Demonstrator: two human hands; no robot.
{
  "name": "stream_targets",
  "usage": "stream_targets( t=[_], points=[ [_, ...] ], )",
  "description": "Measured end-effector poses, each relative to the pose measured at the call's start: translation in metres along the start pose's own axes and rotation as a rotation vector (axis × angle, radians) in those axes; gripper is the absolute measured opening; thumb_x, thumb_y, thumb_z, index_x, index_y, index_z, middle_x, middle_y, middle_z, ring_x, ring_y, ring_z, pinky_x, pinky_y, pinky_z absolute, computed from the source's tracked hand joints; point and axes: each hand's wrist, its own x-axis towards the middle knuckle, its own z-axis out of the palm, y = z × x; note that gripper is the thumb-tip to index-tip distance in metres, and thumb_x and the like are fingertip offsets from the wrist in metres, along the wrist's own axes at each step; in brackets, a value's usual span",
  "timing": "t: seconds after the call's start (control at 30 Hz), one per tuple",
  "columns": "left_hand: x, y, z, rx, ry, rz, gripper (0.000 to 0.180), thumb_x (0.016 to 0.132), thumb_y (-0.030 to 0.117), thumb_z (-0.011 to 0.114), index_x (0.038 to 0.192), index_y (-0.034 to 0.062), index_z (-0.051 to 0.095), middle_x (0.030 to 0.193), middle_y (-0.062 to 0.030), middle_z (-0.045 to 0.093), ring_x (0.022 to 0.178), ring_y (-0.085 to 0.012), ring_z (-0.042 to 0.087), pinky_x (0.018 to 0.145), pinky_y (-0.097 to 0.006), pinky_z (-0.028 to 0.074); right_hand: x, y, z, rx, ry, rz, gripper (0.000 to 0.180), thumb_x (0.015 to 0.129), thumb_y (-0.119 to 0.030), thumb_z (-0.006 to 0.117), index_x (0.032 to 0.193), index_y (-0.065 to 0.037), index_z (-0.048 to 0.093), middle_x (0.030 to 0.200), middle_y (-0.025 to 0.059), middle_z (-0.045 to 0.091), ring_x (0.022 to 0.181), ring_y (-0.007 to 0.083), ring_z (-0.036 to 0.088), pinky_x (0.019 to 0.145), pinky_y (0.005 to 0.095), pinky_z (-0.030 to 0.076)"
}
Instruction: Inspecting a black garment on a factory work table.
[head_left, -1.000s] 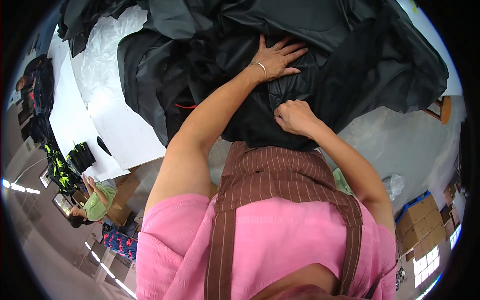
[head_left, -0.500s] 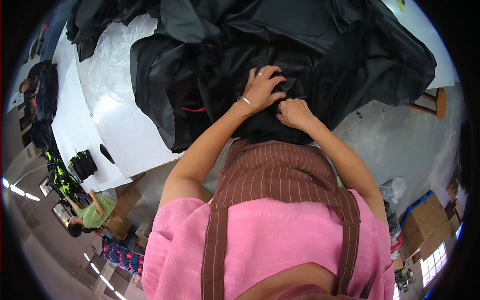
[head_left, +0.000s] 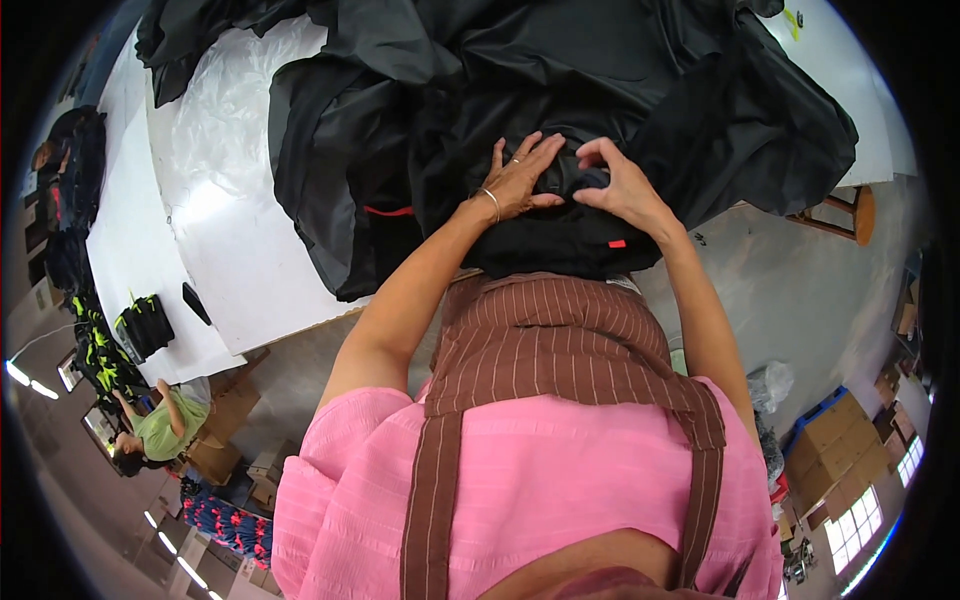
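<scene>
There is room over the white table point(head_left: 255, 265) left of the big black cloth heap point(head_left: 560, 85), with crinkly plastic point(head_left: 235, 115) in the way farther back and a black bundle point(head_left: 145, 327) further left.

A silver bracelet point(head_left: 491, 203) sits on the left wrist. Just past the bracelet, the left hand point(head_left: 522, 182) lies palm down with its fingers spread. The right hand point(head_left: 622, 192) is right of the bracelet, its thumb and pointer finger curved, with a gap between the 2 tips. Both arms are bare from below the elbows.
</scene>
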Motion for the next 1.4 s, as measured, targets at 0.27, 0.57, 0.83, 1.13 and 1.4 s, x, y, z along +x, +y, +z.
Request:
stream_targets(
  t=[0.27,0.57,0.83,1.13,1.4],
  points=[
    [0.0,-0.008,0.003,-0.023,0.037,0.019,0.097,0.074,0.042,0.072,0.148,0.0176,0.014,0.151,-0.0023,0.025,0.142,-0.0224,0.016,0.111,-0.056,0.006,0.022,0.008,0.041,-0.352,0.043,-0.095,0.02,0.068,-0.007,0.072,0.086,0.0,0.065,0.103,0.012,0.052,0.099,0.0314,0.055,0.084,0.0373,0.046],
    [-0.002,-0.006,0.005,-0.045,0.072,0.032,0.106,0.067,0.046,0.075,0.148,0.019,0.013,0.152,-0.0016,0.023,0.142,-0.022,0.014,0.112,-0.056,0.005,0.016,0.001,0.031,-0.829,-0.022,-0.016,0.018,0.073,-0.012,0.067,0.09,-0.009,0.072,0.096,0.0121,0.058,0.1,0.0293,0.057,0.086,0.0383,0.047],
    [-0.002,-0.008,0.005,0.02,0.04,-0.01,0.105,0.068,0.044,0.076,0.148,0.0194,0.013,0.152,-0.0006,0.024,0.142,-0.0217,0.015,0.112,-0.056,0.005,0.023,0.0,0.051,-0.666,0.012,0.007,0.02,0.07,-0.008,0.064,0.088,-0.007,0.072,0.092,0.014,0.059,0.097,0.0295,0.058,0.084,0.0393,0.049],
    [-0.001,-0.008,0.005,0.015,0.04,0.002,0.105,0.068,0.039,0.077,0.148,0.0199,0.011,0.152,-0.001,0.022,0.142,-0.0217,0.014,0.111,-0.057,0.006,0.017,0.0,0.038,-0.948,0.116,0.043,0.019,0.074,-0.008,0.065,0.091,-0.007,0.071,0.093,0.0117,0.057,0.094,0.0285,0.058,0.081,0.0387,0.05],
    [0.0,-0.011,0.006,0.061,0.034,0.023,0.105,0.069,0.04,0.076,0.148,0.0199,0.011,0.152,-0.0004,0.022,0.142,-0.0218,0.014,0.111,-0.057,0.007,0.005,0.0,0.045,-0.878,0.057,-0.145,0.019,0.071,-0.008,0.066,0.089,-0.011,0.072,0.097,0.0098,0.057,0.09,0.0268,0.057,0.079,0.0377,0.051]
  ],
)
